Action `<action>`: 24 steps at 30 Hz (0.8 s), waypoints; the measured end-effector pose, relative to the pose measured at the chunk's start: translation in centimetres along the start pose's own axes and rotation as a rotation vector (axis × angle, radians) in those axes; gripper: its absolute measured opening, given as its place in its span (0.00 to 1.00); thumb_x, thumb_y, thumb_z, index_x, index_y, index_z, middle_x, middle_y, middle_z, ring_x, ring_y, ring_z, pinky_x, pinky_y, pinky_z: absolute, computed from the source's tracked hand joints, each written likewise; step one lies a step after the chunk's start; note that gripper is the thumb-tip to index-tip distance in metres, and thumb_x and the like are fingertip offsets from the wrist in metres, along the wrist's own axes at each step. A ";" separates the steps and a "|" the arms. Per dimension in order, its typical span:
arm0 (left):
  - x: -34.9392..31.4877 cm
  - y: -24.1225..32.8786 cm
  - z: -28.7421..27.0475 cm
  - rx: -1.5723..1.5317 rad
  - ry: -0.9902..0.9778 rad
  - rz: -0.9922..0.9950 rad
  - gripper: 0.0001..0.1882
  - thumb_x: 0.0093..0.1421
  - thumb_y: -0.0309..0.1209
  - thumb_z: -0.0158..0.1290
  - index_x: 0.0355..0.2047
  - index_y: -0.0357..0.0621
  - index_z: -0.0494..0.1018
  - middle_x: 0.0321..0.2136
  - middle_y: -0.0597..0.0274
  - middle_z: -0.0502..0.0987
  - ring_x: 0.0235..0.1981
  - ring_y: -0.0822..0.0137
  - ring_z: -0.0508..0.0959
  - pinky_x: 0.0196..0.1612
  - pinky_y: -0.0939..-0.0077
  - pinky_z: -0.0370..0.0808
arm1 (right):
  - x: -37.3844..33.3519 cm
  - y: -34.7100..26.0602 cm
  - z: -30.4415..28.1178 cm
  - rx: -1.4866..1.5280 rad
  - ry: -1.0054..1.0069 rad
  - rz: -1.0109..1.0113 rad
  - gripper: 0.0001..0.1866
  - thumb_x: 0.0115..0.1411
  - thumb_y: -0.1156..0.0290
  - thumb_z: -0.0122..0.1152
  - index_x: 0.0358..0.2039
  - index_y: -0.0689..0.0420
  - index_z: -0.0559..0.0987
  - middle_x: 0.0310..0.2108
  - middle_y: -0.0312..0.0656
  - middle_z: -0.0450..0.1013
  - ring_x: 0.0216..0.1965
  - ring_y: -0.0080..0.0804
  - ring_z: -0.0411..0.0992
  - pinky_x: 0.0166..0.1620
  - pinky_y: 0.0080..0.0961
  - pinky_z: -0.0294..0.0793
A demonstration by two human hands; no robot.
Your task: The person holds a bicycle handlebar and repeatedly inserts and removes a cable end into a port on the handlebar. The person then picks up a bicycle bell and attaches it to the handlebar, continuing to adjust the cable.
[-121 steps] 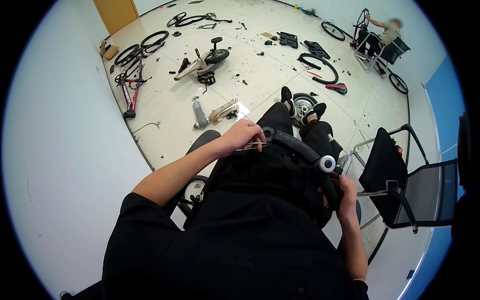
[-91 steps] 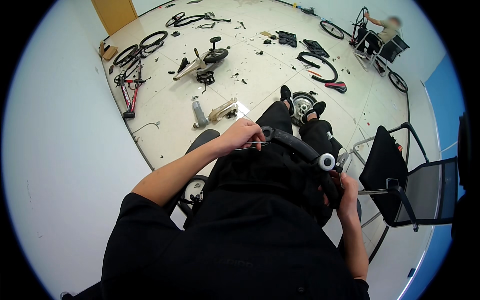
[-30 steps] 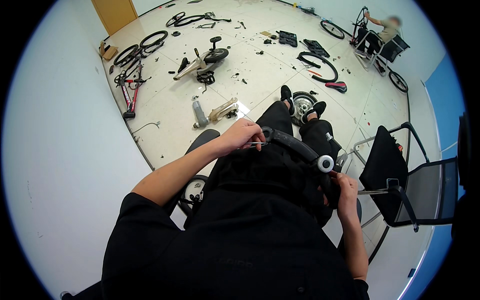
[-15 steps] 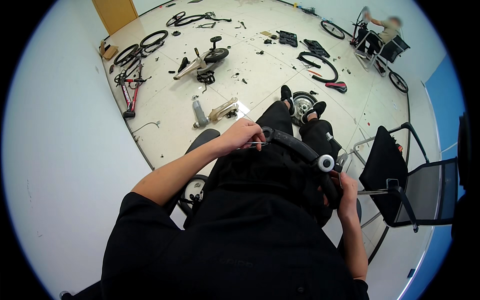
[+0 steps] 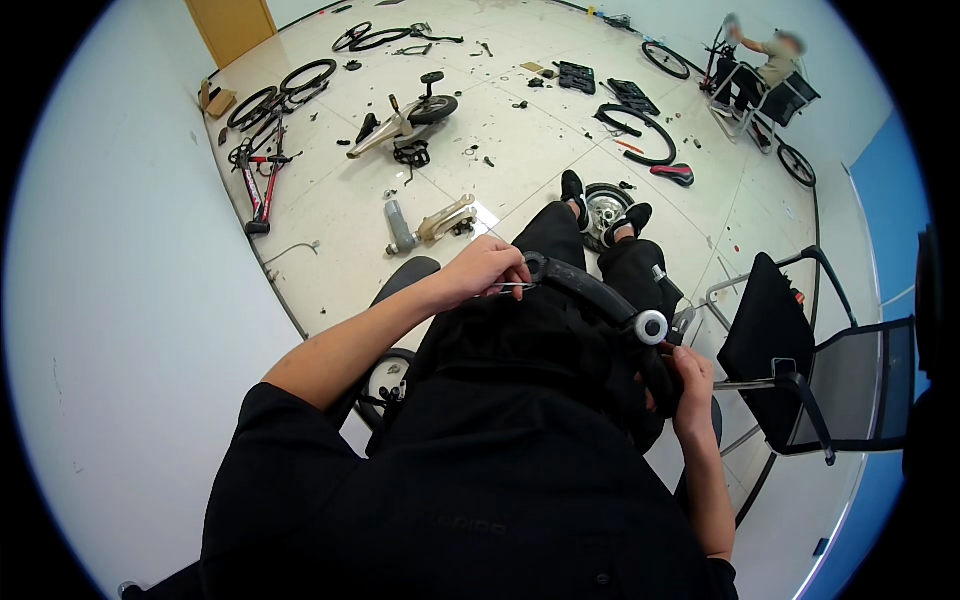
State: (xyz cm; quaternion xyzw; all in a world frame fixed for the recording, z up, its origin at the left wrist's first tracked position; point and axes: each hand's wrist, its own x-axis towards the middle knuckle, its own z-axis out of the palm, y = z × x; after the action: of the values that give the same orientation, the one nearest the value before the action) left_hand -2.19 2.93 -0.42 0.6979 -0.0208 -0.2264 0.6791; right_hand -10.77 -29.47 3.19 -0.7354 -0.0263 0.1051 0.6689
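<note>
A black curved bicycle handlebar (image 5: 590,290) lies across my lap, with a round silver-and-white bell (image 5: 651,327) toward its right end. At the bar's left end, my left hand (image 5: 490,270) is closed in a pinch on a thin silvery rod (image 5: 515,286); its exact kind is unclear. My right hand (image 5: 692,385) curls beside the bar's right end, just below the bell, its fingers bent together. What those fingers hold, if anything, is too small and partly hidden. A grey metal lever (image 5: 683,320) sticks out just beyond the bell.
A small wheel (image 5: 607,212) lies between my feet. Forks (image 5: 445,222), a pale frame (image 5: 400,130), a red-black frame (image 5: 265,185), a tire (image 5: 655,140) and a saddle (image 5: 673,174) lie on the floor. A black chair (image 5: 775,330) stands at right; another person (image 5: 775,65) sits farther back.
My right hand's fingers have shifted slightly beside the bar, and a thin upright metal piece by them no longer shows. My left hand and the handlebar look the same.
</note>
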 end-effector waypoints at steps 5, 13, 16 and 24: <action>0.2 -0.2 -0.1 -0.002 -0.004 -0.002 0.14 0.58 0.31 0.43 0.26 0.35 0.76 0.19 0.59 0.78 0.11 0.81 0.63 0.14 0.86 0.57 | -0.1 0.3 0.0 0.050 0.017 -0.008 0.30 0.64 0.53 0.39 0.41 0.74 0.73 0.21 0.48 0.74 0.13 0.24 0.67 0.17 0.19 0.65; 0.1 -0.1 0.0 -0.001 -0.008 -0.005 0.15 0.59 0.32 0.43 0.26 0.36 0.76 0.19 0.59 0.79 0.11 0.82 0.62 0.15 0.86 0.57 | -0.1 -0.2 0.1 0.006 0.012 0.013 0.31 0.65 0.52 0.39 0.41 0.74 0.73 0.21 0.47 0.74 0.13 0.24 0.67 0.17 0.18 0.65; 0.0 0.1 0.1 0.003 -0.008 -0.007 0.15 0.59 0.32 0.43 0.26 0.36 0.76 0.19 0.60 0.79 0.11 0.82 0.63 0.15 0.87 0.57 | -0.1 -0.2 0.1 0.009 0.007 0.008 0.31 0.65 0.52 0.39 0.40 0.74 0.73 0.20 0.47 0.74 0.13 0.24 0.67 0.17 0.18 0.65; 0.0 0.1 0.0 0.012 -0.008 -0.012 0.15 0.59 0.32 0.43 0.26 0.36 0.76 0.19 0.60 0.78 0.11 0.82 0.63 0.15 0.87 0.57 | 0.0 -0.2 0.1 -0.003 0.006 0.000 0.29 0.65 0.54 0.40 0.40 0.73 0.74 0.20 0.47 0.74 0.13 0.24 0.67 0.17 0.19 0.66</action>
State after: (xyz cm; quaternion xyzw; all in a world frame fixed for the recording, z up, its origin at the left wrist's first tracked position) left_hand -2.20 2.89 -0.34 0.7012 -0.0205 -0.2331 0.6735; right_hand -10.79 -29.38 3.42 -0.7369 -0.0244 0.1028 0.6677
